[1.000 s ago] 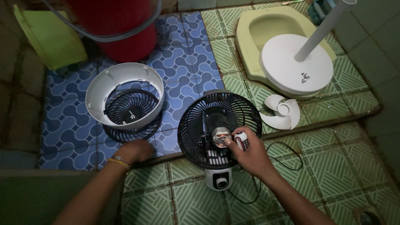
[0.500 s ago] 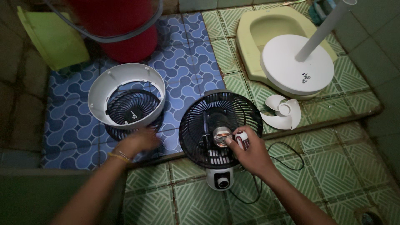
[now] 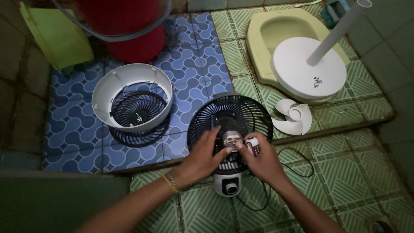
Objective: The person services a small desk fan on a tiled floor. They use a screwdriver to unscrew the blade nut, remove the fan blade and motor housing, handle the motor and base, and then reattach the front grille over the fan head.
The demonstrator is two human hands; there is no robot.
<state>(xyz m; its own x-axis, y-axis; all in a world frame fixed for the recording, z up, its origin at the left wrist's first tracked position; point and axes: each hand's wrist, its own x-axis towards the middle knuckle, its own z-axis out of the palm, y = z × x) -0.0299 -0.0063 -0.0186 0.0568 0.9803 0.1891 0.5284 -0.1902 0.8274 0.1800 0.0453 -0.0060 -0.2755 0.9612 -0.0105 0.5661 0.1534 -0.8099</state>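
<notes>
Black round plastic fan grille [image 3: 230, 125], motor in the middle, lies flat at the front edge of the blue patterned floor tiles [image 3: 189, 51], overhanging the green step. Left hand [image 3: 202, 155] rests fingers spread on the hub, not clenched. Right hand [image 3: 261, 159] pinches a small white ribbed part [image 3: 253, 146] next to the hub. White plastic ring housing [image 3: 131, 97] further left has a black spiral grille [image 3: 138, 110] sitting inside it.

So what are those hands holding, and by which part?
Both hands rest on the black fan grille at its hub: left hand on it, right hand pinching a small white part there.
</notes>
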